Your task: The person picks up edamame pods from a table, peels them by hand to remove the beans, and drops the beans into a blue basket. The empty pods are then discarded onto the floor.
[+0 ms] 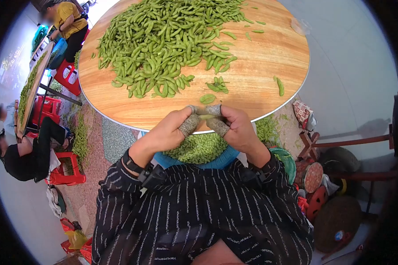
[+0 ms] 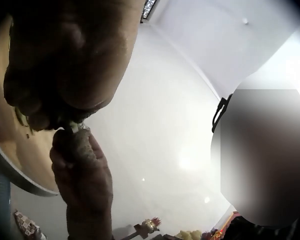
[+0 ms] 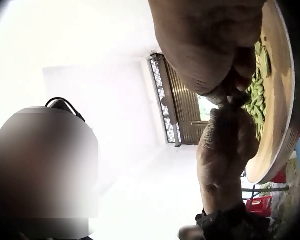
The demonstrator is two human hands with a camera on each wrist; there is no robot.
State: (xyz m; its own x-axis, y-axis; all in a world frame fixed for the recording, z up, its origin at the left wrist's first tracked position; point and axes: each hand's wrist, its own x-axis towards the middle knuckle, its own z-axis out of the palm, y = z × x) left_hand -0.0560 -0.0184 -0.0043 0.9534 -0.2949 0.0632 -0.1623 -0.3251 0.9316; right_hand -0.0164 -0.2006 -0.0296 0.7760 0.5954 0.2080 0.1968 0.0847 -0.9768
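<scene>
Both hands meet at the near rim of a round wooden table [image 1: 269, 57]. My left hand [image 1: 192, 116] and right hand [image 1: 216, 118] pinch one green bean pod [image 1: 204, 116] between thumbs and forefingers, which wear grey fabric finger covers. The left wrist view shows the pod [image 2: 72, 127] held between the two hands. A big heap of green pods [image 1: 163, 39] covers the far half of the table, also seen in the right wrist view as the heap of pods [image 3: 257, 95]. Below my hands sits a blue basin [image 1: 221, 161] filled with green pods.
A few loose pods [image 1: 217, 85] lie near the table's front. Red stools [image 1: 66, 170] and seated people [image 1: 26, 150] are on the left beside another table with pods [image 1: 28, 88]. A green basin [image 1: 289, 161], baskets and a wooden frame [image 1: 340, 143] stand on the right.
</scene>
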